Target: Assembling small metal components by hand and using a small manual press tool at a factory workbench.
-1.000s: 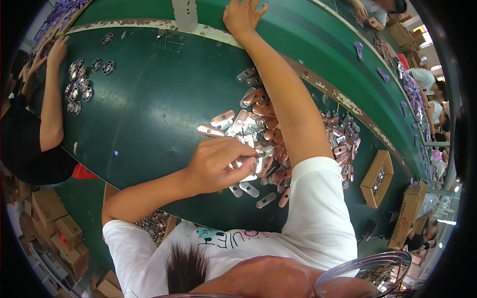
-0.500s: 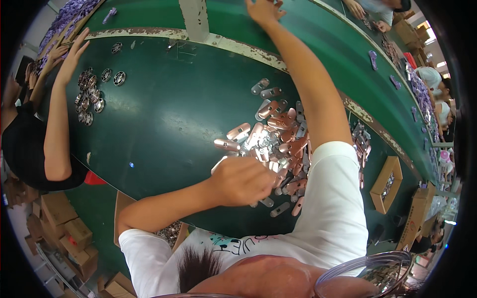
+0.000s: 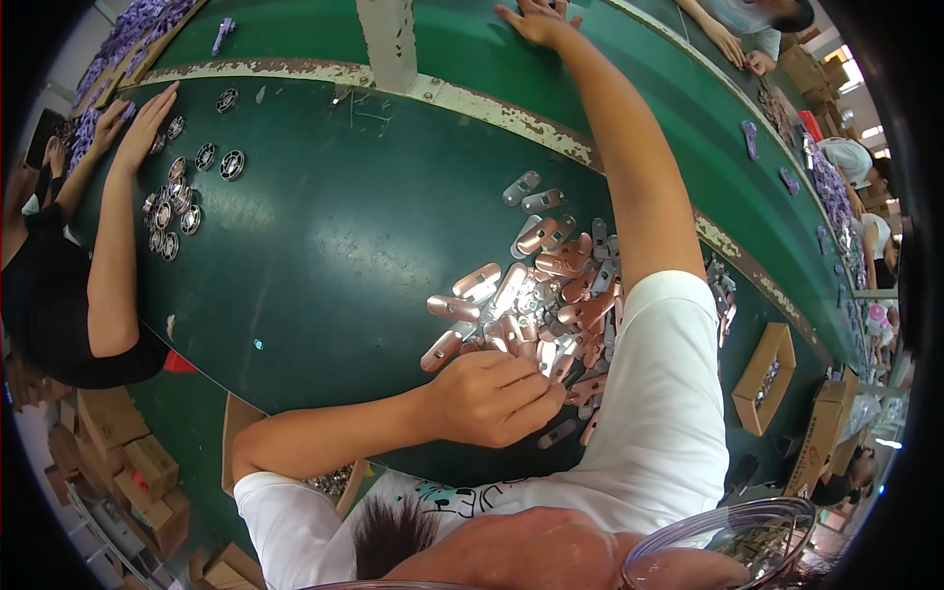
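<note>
My left hand (image 3: 495, 398) is closed, fingers curled in, at the near edge of a pile of small oblong metal plates (image 3: 477, 282). Whatever it may hold is hidden. The plates are copper-coloured and silver, with rounded ends and small holes. My right arm stretches over the pile to the far side, where my right hand (image 3: 539, 22) rests over the green conveyor belt (image 3: 649, 108) with its fingers spread. The upper edge of the view cuts off part of that hand.
A co-worker's hand (image 3: 147, 128) lies beside round spoked metal parts (image 3: 232, 164) at the left. A chipped metal rail (image 3: 511, 116) and a post (image 3: 391, 44) separate the dark green table (image 3: 324, 295) from the belt. Purple pieces (image 3: 751, 141) lie on the belt; a cardboard box (image 3: 764, 379) stands right.
My left hand has moved slightly right and nearer to me, uncovering more plates. My right hand has shifted right over the belt. The co-worker's hand has lowered onto the table.
</note>
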The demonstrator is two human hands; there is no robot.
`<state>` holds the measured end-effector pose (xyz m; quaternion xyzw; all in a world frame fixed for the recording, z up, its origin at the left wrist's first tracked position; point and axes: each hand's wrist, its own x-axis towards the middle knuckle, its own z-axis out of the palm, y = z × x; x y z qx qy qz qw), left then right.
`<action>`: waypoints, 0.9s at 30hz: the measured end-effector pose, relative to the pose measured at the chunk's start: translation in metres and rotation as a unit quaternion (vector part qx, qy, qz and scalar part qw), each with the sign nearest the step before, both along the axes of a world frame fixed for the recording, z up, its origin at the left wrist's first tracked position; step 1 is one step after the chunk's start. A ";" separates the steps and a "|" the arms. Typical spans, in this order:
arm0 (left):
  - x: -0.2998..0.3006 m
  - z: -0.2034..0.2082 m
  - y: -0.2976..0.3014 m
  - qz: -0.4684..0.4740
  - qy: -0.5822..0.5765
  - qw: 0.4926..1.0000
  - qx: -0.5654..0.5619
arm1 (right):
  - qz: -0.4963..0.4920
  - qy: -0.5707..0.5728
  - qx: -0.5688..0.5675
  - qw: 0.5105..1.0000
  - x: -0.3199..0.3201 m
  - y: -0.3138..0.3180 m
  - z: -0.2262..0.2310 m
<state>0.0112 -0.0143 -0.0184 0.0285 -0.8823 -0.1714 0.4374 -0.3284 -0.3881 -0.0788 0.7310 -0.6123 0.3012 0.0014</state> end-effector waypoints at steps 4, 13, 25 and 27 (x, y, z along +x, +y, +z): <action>0.003 0.003 -0.002 0.018 -0.014 1.000 0.016 | -0.113 0.082 0.142 0.980 0.057 0.031 0.053; 0.004 0.004 -0.010 0.018 -0.026 0.998 0.058 | -0.338 0.080 0.182 0.920 -0.061 -0.005 -0.001; 0.007 0.024 -0.008 0.019 -0.053 0.855 0.516 | -0.320 0.097 0.184 0.924 -0.054 0.065 0.035; 0.007 0.021 -0.011 0.009 -0.049 0.820 0.571 | -0.336 0.004 0.120 0.934 -0.054 0.065 0.031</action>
